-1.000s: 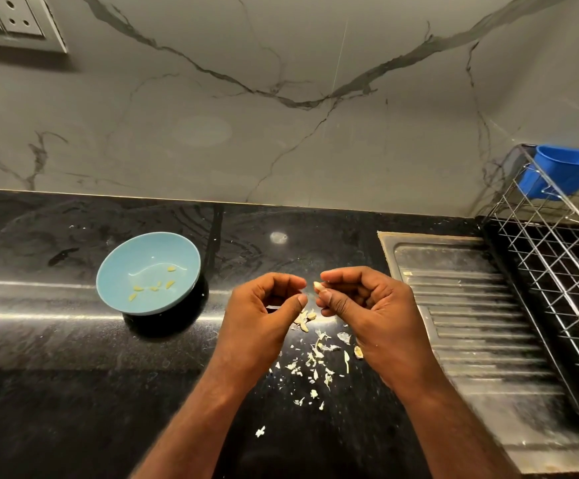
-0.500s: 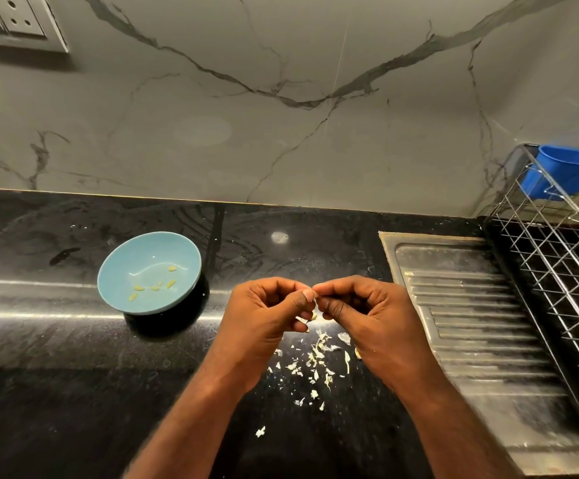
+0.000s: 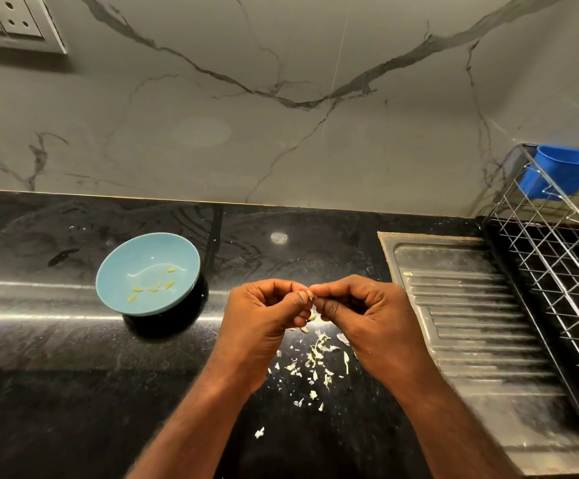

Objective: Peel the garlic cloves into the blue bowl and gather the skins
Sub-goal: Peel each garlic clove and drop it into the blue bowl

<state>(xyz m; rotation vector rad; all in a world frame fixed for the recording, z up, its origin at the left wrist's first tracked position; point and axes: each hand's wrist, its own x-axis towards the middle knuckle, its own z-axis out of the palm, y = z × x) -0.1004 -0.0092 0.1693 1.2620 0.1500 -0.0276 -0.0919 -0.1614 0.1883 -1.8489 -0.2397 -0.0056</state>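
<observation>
Left hand (image 3: 264,316) & right hand (image 3: 364,312) meet above the glossy black stone countertop (image 3: 56,375), knuckles up, fingers curled in. Both pinch one small pale garlic clove (image 3: 310,294) btwn thumb & forefinger tips, w/ the tips touching. A second pale bit shows just under the left fingers; can't tell if it's held. The round light-blue bowl (image 3: 125,261) sits to the left, well apart from the hands, w/ a few yellowish peeled cloves (image 3: 153,288) on its bottom. Scattered white papery skins (image 3: 315,361) lie on the counter below & btwn the wrists. To the right is a ribbed steel drainboard (image 3: 471,323), then a wire dish rack (image 3: 557,264) w/ a blue plastic tub (image 3: 568,171) at the back. A grey socket plate (image 3: 18,19) is on the wall, top left.
</observation>
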